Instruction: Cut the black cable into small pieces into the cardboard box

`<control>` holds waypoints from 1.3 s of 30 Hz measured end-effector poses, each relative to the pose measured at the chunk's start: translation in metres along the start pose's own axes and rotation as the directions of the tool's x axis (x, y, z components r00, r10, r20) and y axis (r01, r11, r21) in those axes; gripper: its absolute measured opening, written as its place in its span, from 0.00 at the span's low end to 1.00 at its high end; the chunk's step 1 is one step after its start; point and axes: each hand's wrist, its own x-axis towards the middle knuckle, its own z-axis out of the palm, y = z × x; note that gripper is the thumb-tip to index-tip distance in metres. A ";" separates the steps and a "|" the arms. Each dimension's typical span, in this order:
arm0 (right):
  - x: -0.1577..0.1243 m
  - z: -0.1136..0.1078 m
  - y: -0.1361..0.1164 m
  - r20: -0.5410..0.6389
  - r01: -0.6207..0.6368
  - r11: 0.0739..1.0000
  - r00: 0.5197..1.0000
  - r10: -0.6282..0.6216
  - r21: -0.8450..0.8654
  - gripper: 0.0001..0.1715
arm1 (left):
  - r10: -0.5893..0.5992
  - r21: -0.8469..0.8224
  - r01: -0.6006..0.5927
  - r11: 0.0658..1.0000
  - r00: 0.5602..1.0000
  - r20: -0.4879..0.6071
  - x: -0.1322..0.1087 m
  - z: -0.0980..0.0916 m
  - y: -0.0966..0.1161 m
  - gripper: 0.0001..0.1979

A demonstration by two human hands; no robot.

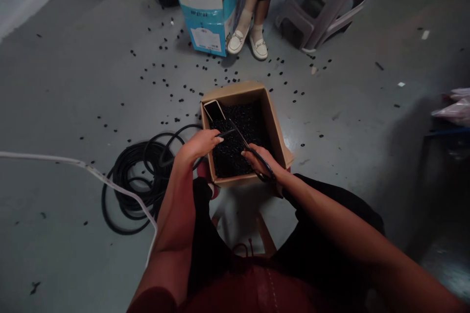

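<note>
On the grey floor (pixel 66 83), I've got a cardboard box (pixel 231 93) full of black bits (pixel 235 142), cable coil (pixel 128 190) just L of it. L hand (pixel 198 145) grips the cable, its run lying L-to-R over the box toward the blades; R hand (pixel 259 164) holds black-handled scissors (pixel 251 150). Hands apart but close, R nearer the blades.

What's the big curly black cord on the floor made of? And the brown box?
The coiled black cable looks like rubber or soft plastic: dull, and bending in loose loops. The open brown box looks like plain cardboard, matte, with folded flaps and corners.
</note>
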 end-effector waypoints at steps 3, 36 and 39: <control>-0.003 -0.001 -0.008 0.079 -0.066 0.990 0.995 0.056 0.125 0.12 | -0.012 -0.033 0.011 0.999 0.999 -0.038 -0.002 -0.001 -0.004 0.12; -0.009 -0.011 -0.028 0.131 0.043 0.995 0.990 -0.054 0.086 0.15 | 0.056 -0.137 -0.061 0.989 0.998 -0.042 0.000 0.000 0.002 0.14; -0.009 -0.010 -0.026 0.110 0.048 0.998 0.993 -0.054 0.050 0.12 | 0.043 -0.070 -0.045 0.997 0.999 -0.033 0.000 0.000 0.004 0.14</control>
